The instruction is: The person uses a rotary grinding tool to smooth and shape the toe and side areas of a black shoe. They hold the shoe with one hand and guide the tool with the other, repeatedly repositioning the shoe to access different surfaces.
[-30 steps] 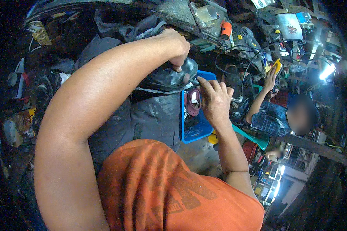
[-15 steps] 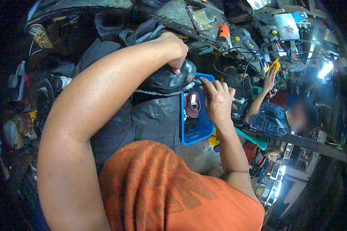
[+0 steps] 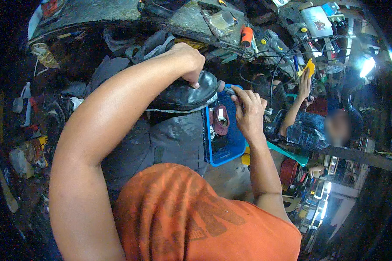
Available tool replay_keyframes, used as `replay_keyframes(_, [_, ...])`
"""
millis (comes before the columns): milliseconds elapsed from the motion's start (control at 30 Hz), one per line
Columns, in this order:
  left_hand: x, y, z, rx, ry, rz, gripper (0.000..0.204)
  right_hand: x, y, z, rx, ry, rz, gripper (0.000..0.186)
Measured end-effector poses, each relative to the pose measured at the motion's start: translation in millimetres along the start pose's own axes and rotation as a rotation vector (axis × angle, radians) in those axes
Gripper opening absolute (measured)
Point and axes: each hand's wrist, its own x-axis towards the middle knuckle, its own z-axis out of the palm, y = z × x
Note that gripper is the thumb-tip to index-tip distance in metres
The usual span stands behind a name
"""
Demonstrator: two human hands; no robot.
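Observation:
A glossy black leather shoe [image 3: 191, 95] lies across my lap with its toe pointing right. My left hand [image 3: 189, 61] is closed on its upper, with the thumb pressed on the leather near the toe. The far side of the shoe and most of the left fingers are hidden. My right hand [image 3: 247, 106] pinches a small dark tool with a brownish rounded tip [image 3: 221, 85], held right at the shoe's toe. Whether the tip touches the leather I cannot tell. Below the tool stands a blue plastic basket [image 3: 210, 150], holding a maroon shoe [image 3: 221, 122].
A cluttered worktop [image 3: 191, 21] runs along the far side, with a clear cup [image 3: 222, 20], an orange cylinder [image 3: 246, 36] and a black cable [image 3: 274, 65]. At the right sits another person [image 3: 307, 130], one hand [image 3: 305, 85] raised with a yellow piece. Dark clutter fills the left.
My right hand has shifted slightly right and down with the tool, its tip now at the edge of the toe. My left hand keeps its grip on the shoe. The view has shifted slightly.

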Motion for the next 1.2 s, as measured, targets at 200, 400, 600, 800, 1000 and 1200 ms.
replay_keyframes(200, [6, -2, 6, -0.007, 0.044, 0.022, 0.072, -3, 11, 12, 0.067, 0.031, -0.028, 0.030])
replay_keyframes(400, [6, 0, 3, 0.002, 0.029, 0.006, 0.073, -4, 8, 15, 0.030, 0.030, -0.073, 0.032])
replay_keyframes(600, [5, 1, 2, -0.014, 0.016, -0.005, 0.074, -8, 4, 18, 0.014, -0.038, -0.072, 0.038])
replay_keyframes(800, [7, 1, 4, -0.002, 0.028, 0.004, 0.073, -13, -8, 15, 0.024, -0.062, -0.083, 0.037])
replay_keyframes(1000, [4, 0, 4, -0.015, 0.032, 0.001, 0.072, -6, -10, 10, -0.013, -0.046, -0.085, 0.034])
replay_keyframes(1200, [-6, 4, -5, -0.014, -0.042, -0.041, 0.070, -12, -12, 12, 0.130, -0.038, -0.084, 0.033])
